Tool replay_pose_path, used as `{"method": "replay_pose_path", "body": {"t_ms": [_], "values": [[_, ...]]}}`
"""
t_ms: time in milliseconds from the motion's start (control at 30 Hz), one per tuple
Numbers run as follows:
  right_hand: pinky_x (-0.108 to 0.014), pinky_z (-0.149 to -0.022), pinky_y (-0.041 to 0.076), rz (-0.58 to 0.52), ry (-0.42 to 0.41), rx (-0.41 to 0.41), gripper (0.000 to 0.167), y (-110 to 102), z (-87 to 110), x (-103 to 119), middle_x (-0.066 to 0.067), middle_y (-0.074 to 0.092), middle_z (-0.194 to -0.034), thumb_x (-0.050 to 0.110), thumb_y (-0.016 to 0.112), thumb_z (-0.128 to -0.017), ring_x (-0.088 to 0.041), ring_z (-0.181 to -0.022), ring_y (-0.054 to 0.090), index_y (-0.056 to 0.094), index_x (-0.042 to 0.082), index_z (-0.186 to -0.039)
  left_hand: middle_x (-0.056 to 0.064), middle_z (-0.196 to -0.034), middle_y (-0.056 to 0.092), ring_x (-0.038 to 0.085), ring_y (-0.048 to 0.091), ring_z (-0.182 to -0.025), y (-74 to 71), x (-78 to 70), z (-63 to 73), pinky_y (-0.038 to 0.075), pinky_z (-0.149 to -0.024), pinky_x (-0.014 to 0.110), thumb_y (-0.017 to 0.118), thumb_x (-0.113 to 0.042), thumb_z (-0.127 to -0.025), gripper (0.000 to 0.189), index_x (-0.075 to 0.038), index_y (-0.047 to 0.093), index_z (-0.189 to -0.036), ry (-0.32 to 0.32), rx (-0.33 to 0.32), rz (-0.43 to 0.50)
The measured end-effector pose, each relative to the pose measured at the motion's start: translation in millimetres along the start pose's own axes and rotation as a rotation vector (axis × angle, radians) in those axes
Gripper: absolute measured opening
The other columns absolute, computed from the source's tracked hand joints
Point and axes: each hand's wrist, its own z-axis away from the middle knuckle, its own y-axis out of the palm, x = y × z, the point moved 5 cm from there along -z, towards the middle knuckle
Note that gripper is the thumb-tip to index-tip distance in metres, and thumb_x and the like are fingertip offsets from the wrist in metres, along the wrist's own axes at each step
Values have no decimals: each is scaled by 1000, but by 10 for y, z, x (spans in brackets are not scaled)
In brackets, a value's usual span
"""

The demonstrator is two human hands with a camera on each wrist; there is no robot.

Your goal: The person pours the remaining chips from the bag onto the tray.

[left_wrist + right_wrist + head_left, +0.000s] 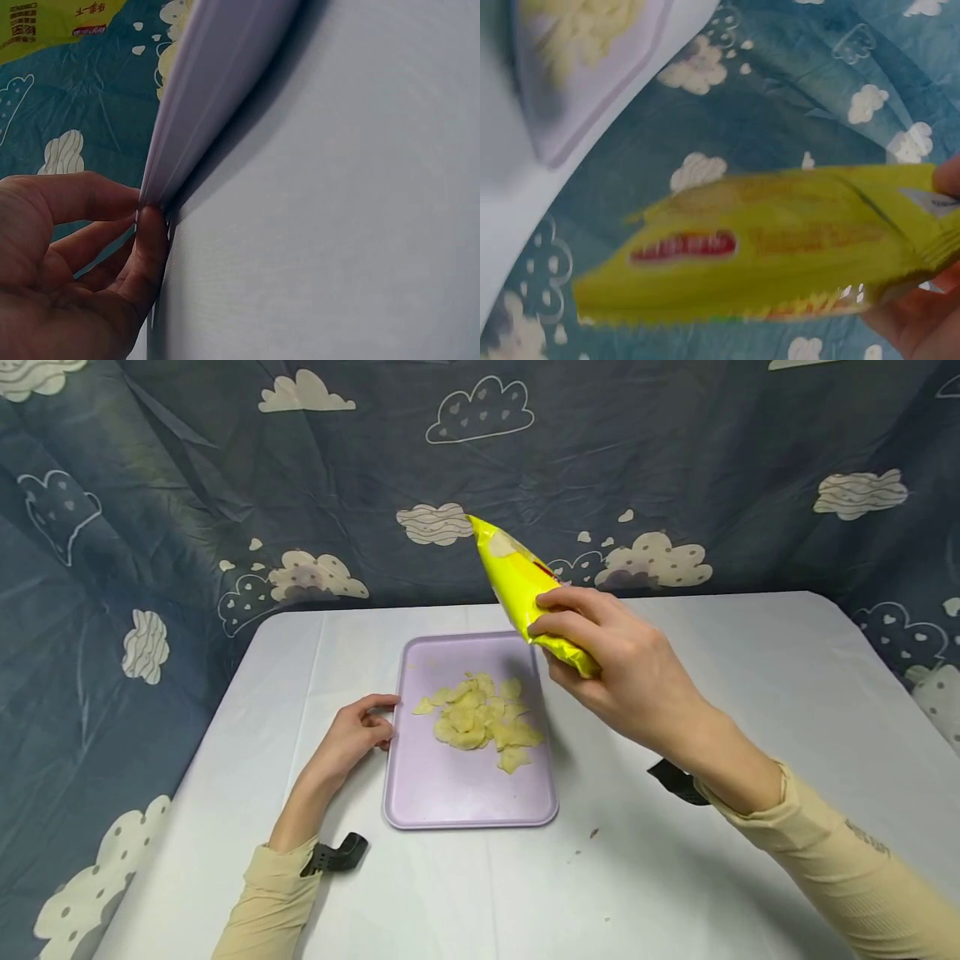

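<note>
A lilac rectangular tray [465, 797] lies on the table with a loose pile of potato chips [468, 718] at its middle and right. At the tray's left edge my left hand [352, 731] pinches the rim between thumb and fingertips; the left wrist view shows this left hand [90, 247] at the tray wall [202, 105]. My right hand [622, 652] holds a yellow chip bag [517, 577] up in the air, over the tray's far right corner. The bag is gripped near one end and tilted, its narrow end pointing up and away to the left.
A white-covered table [750, 693] surrounds the tray. Small brown crumbs [594, 833] lie on the cloth to the tray's lower right. Behind the table hangs a dark blue curtain [405, 468] with cloud prints. Black straps [341, 853] sit on both wrists.
</note>
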Motion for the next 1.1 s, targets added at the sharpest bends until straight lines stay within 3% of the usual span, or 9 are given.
{"method": "replay_pose_path", "body": {"t_ms": [167,433,667,1100], "values": [[-52,-97,46,126,-9,8,39,-1,91,-34,-12,57,-125,-6,78,-73,-31,-118,51,69,7,-109,13,-81,63,16,57,-69,11,0,-1,52,-63,26,59,7,-81,52,0,57,-133,1,2,-1],[-55,-94,48,199,15,42,42,9,244,-114,-14,56,-124,-6,79,-71,-33,-116,50,68,6,-109,16,-85,63,16,56,-69,15,4,3,51,-62,26,60,9,-81,52,2,56,-133,-8,-5,0],[-58,-80,54,305,51,124,57,72,438,-166,-16,54,-126,-5,88,-61,-36,-120,47,66,8,-112,15,-85,62,16,55,-68,25,-11,7,51,-61,25,60,9,-81,52,2,57,-132,-8,-12,-6],[-57,-94,47,351,188,279,54,302,801,-371,-15,52,-125,1,91,-61,-40,-125,42,67,9,-109,14,-80,62,15,55,-68,27,-16,12,51,-62,26,59,9,-81,53,2,56,-133,-15,-14,-16]]}}
